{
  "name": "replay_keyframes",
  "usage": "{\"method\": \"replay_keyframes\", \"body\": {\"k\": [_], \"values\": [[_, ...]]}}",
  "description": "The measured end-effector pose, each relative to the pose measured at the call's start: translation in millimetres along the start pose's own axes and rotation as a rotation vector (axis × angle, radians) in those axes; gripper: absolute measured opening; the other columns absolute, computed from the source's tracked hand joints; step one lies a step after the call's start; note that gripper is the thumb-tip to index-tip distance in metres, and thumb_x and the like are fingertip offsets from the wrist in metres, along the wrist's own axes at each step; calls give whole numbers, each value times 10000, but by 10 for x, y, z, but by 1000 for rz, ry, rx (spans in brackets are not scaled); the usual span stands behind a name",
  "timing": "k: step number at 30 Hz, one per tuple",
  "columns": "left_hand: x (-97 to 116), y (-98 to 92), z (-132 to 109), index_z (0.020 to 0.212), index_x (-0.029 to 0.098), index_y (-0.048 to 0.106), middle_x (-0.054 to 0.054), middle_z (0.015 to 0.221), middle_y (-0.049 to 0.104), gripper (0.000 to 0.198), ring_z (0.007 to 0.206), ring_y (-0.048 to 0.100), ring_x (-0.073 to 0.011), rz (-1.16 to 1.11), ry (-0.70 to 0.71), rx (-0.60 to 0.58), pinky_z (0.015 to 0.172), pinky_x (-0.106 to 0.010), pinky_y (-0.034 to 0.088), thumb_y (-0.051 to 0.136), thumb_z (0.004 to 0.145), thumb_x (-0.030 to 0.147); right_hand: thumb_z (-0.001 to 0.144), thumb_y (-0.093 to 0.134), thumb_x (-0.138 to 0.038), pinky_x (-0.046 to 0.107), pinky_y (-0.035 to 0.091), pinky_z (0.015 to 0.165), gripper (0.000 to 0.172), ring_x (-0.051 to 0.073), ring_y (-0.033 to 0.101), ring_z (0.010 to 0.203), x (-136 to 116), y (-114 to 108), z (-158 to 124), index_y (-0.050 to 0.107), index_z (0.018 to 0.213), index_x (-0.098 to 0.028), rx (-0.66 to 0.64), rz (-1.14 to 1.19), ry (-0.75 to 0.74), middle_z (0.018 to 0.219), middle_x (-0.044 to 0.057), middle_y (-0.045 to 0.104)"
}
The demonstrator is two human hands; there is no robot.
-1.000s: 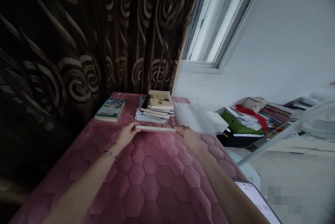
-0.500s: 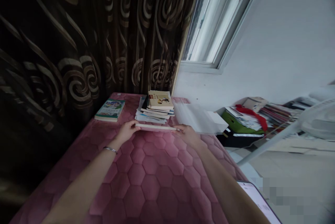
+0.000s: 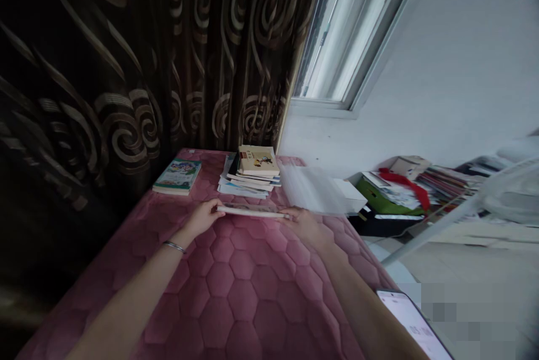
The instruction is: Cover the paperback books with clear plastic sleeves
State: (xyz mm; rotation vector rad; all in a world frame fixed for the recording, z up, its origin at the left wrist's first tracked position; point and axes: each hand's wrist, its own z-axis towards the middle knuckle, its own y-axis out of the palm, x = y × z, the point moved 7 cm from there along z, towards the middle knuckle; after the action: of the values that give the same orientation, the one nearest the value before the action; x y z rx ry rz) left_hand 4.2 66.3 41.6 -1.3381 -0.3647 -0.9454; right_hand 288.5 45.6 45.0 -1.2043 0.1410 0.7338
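Observation:
A thin book (image 3: 252, 212) is seen nearly edge-on, its pale edge facing me, above the pink quilted surface (image 3: 236, 304). My left hand (image 3: 204, 217) grips its left end, and a bracelet circles that wrist. At the right end, my right hand (image 3: 304, 224) pinches the same book. Just beyond it stands a stack of books (image 3: 257, 162) with a beige cover on top and loose papers under it. A green-blue book (image 3: 177, 174) lies flat at the back left.
Translucent plastic sheeting (image 3: 311, 188) lies right of the stack. A phone (image 3: 410, 320) is at the lower right. Beyond the right edge are a green bag (image 3: 379, 197), piled papers and a white fan (image 3: 455, 214). Dark curtains (image 3: 189, 57) hang behind.
Both hands have brought the book slightly lower in view, toward me. It has tilted so that a strip of its upper face shows.

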Motion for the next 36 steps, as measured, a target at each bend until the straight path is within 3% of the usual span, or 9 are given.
{"method": "replay_keyframes", "body": {"k": [4,9,14,16,18,22,26,32,36], "values": [[-37,186,-241,938,260,661,-12,1079,720,193,1028,640,-189,197,56,-95,945,-319,460,538,819,170,814,637,-224,313,494,779,102,207,679,817,-135,176,-231,732,848,-239,-84,-175,-133,860,30,751],[-89,364,-569,1182,247,601,-25,1321,602,388,1204,553,-159,354,153,-188,1057,-325,396,466,840,123,859,543,-184,355,469,889,210,203,646,945,-287,386,-578,720,953,-246,-190,-344,-262,1025,32,731],[190,424,-635,1221,228,582,-84,1391,531,414,1319,440,-245,564,227,-206,1172,-474,181,591,808,255,859,566,-300,382,466,887,197,244,591,1010,-409,377,-567,722,953,-226,-256,-405,-219,1049,64,697],[362,527,-613,1145,212,623,-103,1377,534,324,1325,423,-277,642,275,-178,1170,-502,158,596,832,290,853,585,-336,394,460,886,189,262,575,1017,-526,406,-506,724,890,-213,-227,-419,-196,995,85,696],[497,714,-589,1083,197,643,-107,1258,608,245,1218,523,-263,691,348,-205,1160,-483,197,584,850,244,856,588,-325,384,457,883,171,252,572,1004,-679,505,-455,715,890,-215,-199,-398,-194,971,84,694],[545,930,-513,971,191,673,-56,959,673,190,936,637,-196,713,396,-167,1133,-451,265,509,885,148,875,581,-264,359,463,870,133,208,585,948,-892,778,-413,711,881,-237,-177,-315,-216,939,41,698],[413,834,-517,827,219,696,-4,899,675,135,857,636,-162,624,399,-112,1139,-437,255,571,875,196,872,607,-226,315,479,846,131,185,590,955,-727,799,-442,734,884,-252,-115,-232,-195,951,18,714],[136,487,-626,792,256,712,21,1032,692,135,995,615,-162,502,295,-69,1099,-449,292,608,853,195,865,619,-208,315,494,853,139,169,622,916,-202,483,-626,751,866,-253,-29,-139,-155,1003,-3,727],[6,383,-645,789,253,707,19,1077,701,120,1043,610,-166,465,279,-64,1091,-453,310,630,832,172,882,583,-209,342,501,864,174,185,615,925,-109,386,-704,752,897,-250,-6,-130,-162,1005,1,732]]}}
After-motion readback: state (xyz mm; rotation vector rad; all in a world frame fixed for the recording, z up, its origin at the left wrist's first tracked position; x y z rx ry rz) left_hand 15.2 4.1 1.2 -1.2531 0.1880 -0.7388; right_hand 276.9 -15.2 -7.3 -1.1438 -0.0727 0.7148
